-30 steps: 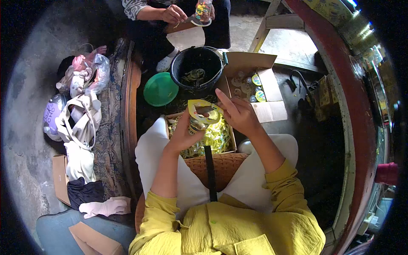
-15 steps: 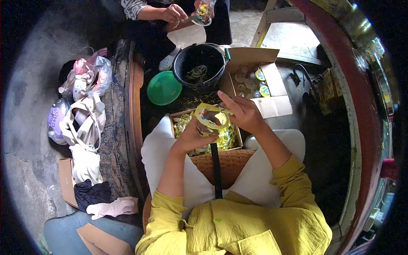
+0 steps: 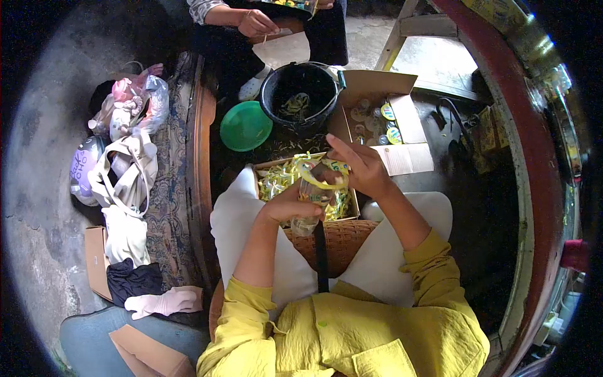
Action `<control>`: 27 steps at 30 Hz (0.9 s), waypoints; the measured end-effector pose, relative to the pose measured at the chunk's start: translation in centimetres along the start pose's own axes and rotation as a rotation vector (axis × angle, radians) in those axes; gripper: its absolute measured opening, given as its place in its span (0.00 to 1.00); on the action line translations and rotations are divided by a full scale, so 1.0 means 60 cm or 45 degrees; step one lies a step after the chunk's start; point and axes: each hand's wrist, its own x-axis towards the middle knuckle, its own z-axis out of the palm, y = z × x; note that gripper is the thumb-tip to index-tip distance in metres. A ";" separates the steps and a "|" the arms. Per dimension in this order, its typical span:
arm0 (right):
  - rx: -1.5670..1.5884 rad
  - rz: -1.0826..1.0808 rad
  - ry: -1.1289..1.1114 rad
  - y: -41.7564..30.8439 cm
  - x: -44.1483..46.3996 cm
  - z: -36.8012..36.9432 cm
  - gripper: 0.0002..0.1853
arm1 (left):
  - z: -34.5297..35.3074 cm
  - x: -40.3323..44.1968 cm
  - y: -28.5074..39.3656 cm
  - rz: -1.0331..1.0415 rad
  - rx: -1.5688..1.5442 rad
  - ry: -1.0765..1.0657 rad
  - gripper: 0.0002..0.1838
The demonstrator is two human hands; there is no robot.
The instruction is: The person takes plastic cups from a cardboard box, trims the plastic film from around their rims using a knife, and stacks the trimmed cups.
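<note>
Grey concrete floor was spread well to the left of the grip; beyond it, a black plastic bucket and a round green plastic dish were set down. By the left hand, a clear, printed, smooth-walled cup was held tilted, fingers closed about its body. Around its mouth, a thin yellow plastic strip was seen; the right hand was poised there, index finger extended, but whether the strip was pinched could not be told. Beneath the grip, loose yellow shreds were heaped. The cup was judged light, stiff and slippery, best gripped round its middle; the strip, soft and easily torn, best taken near the rim.
</note>
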 end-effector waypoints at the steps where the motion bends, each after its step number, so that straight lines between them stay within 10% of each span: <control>1: 0.001 0.026 0.001 0.003 -0.001 -0.002 0.34 | 0.002 -0.003 -0.004 0.015 0.028 0.161 0.36; 10: -0.220 0.063 -0.040 0.018 -0.003 -0.009 0.35 | 0.013 0.016 0.019 0.449 0.537 0.503 0.37; 27: -0.231 0.016 -0.016 0.017 -0.003 0.003 0.30 | 0.022 0.014 0.020 0.307 0.894 0.558 0.35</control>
